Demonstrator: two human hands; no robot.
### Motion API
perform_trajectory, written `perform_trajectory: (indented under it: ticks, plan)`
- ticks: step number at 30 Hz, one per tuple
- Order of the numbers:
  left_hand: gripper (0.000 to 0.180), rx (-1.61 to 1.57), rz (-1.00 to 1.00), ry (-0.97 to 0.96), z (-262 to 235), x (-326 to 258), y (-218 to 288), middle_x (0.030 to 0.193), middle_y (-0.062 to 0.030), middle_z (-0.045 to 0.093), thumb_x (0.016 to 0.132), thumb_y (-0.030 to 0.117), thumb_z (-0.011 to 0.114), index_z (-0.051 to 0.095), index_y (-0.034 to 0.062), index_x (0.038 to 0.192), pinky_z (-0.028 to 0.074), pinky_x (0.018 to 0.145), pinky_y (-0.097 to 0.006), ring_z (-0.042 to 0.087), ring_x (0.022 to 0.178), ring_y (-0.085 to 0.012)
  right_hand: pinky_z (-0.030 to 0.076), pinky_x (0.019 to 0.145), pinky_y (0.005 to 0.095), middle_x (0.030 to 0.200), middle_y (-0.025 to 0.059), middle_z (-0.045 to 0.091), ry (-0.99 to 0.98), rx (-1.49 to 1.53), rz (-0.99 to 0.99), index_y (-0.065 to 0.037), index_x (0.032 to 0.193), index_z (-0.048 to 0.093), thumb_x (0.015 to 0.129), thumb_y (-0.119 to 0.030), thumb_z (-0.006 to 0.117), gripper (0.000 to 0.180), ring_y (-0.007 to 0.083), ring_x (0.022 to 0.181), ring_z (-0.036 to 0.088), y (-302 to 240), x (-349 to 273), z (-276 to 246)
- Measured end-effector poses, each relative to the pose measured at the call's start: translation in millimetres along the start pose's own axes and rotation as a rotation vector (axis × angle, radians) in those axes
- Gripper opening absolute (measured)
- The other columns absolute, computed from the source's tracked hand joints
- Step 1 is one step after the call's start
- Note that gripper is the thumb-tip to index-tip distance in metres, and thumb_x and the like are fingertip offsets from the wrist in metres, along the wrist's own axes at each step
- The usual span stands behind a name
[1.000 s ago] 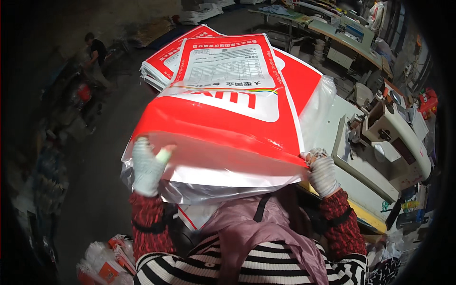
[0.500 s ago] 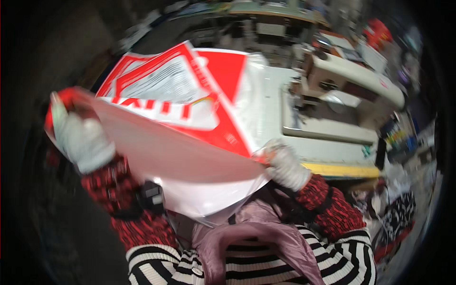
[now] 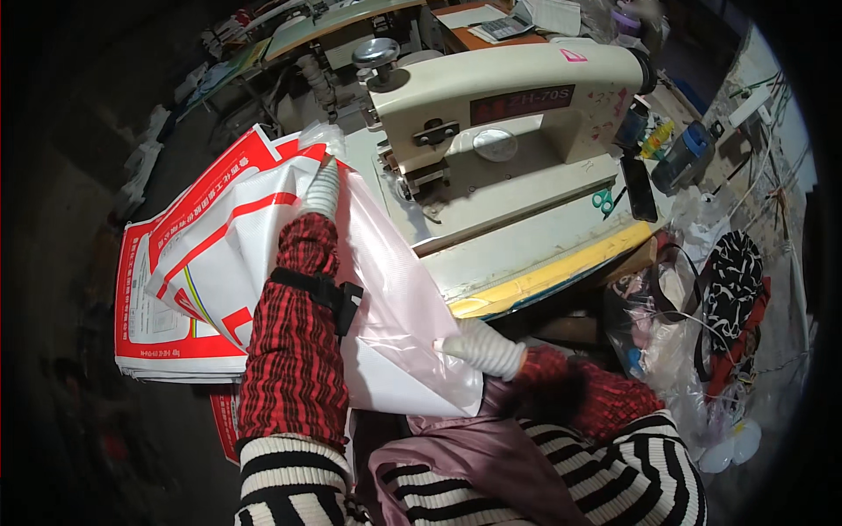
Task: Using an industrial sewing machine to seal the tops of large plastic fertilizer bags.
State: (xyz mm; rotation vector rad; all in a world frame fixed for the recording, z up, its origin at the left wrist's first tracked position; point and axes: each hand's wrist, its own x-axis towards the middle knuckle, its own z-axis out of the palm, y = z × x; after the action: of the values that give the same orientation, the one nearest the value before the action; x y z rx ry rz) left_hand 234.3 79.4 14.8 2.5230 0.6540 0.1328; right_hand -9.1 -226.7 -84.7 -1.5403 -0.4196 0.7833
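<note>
A white woven plastic sack (image 3: 386, 289) with red printing hangs between my hands, its plain pale side sloping toward my lap. My left hand (image 3: 323, 190), in a whitish knitted glove, is closed at the sack's upper edge beside the sewing machine (image 3: 526, 83); its fingertips are partly hidden. My right hand (image 3: 487, 348), gloved the same way, pinches the sack's lower right side in front of the table edge. Left of my forearm, the printed part of the sack folds over a stack of similar red-and-white sacks (image 3: 180, 366). Clear film (image 3: 323, 137) sticks up behind my left hand.
The machine's table has a yellow front edge (image 3: 561, 267). Green-handled scissors (image 3: 602, 202), a dark phone (image 3: 638, 189) and a blue bottle (image 3: 688, 156) lie or stand at its right. Plastic bags and cloth (image 3: 680, 316) hang below. Another worktable (image 3: 333, 26) stands behind.
My left hand has swung from the far left to beside the machine, bringing the sack's edge along. My right hand is lower on the sack. The view has turned right.
</note>
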Motion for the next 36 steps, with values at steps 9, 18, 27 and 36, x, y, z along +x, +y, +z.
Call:
perform_trajectory:
  ticks: [9, 18, 27, 36]
  plan:
    - [0.038, 0.315, 0.169, -0.267, 86, -34, 6, 0.108, -0.0197, 0.065, 0.096, 0.028, 0.042, 0.059, 0.0006, 0.115, 0.046, 0.093, -0.041, 0.061, 0.102, -0.0356, 0.047, 0.083, 0.0377, 0.104, 0.0172, 0.062, 0.320, -0.181, -0.062, -0.004, 0.129, 0.046, 0.093, -0.017, 0.048, 0.038, 0.0290, 0.093, 0.060, 77, -89, -18]
    - [0.035, 0.102, 0.115, -0.136, 122, -24, 4, 0.104, -0.0206, 0.066, 0.095, 0.025, 0.041, 0.061, 0.0010, 0.111, 0.048, 0.090, -0.043, 0.062, 0.099, -0.0377, 0.049, 0.073, 0.0479, 0.099, 0.0228, 0.064, 0.253, -0.511, -0.043, -0.008, 0.143, 0.033, 0.089, -0.018, 0.046, 0.057, 0.0407, 0.087, 0.062, -2, -94, -21]
    - [0.031, 1.127, 0.527, -0.611, 13, -69, 2, 0.107, -0.0164, 0.066, 0.086, 0.015, 0.050, 0.067, 0.0021, 0.108, 0.049, 0.089, -0.041, 0.064, 0.097, -0.0348, 0.049, 0.062, 0.0494, 0.071, 0.0199, 0.063, 0.309, -0.738, -0.041, -0.005, 0.138, 0.037, 0.094, -0.013, 0.039, 0.046, 0.0391, 0.068, 0.062, -53, 76, -47]
    - [0.017, 0.937, 1.306, -1.554, -28, -240, -121, 0.077, -0.0146, 0.066, 0.076, 0.017, 0.063, 0.072, 0.0034, 0.082, 0.051, 0.076, -0.035, 0.066, 0.078, -0.0294, 0.054, 0.064, 0.0408, 0.093, 0.0264, 0.062, 0.213, -0.092, 0.348, -0.009, 0.143, 0.033, 0.089, -0.007, 0.042, 0.054, 0.0334, 0.076, 0.066, -76, 114, -58]
